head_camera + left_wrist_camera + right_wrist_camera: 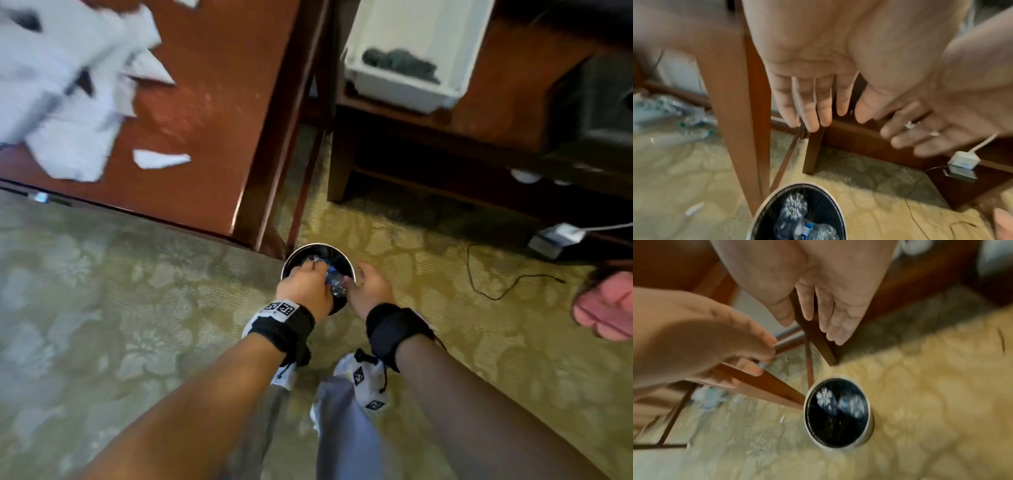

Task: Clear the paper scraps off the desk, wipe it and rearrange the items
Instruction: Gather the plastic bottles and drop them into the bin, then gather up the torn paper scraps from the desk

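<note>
White paper scraps [68,102] lie across the brown desk [205,85] at the upper left, with one small scrap [159,159] near its front edge. On the carpet by the desk leg stands a round bin [318,245] with a black liner and crushed plastic bottles [797,216] inside. My left hand [303,286] hovers over the bin, its fingers [812,120] straight and empty. My right hand [368,291] hangs beside it over the bin's right rim, its fingers [838,331] also straight with nothing in them. A ring shows on the right hand [920,129].
A white plastic tub [411,85] holding a dark cloth [400,63] sits on a low wooden shelf to the right. A white adapter [555,236] and a black cable [496,284] lie on the carpet. Empty bottles [674,113] lie under the desk. A bare foot [606,308] is at the right edge.
</note>
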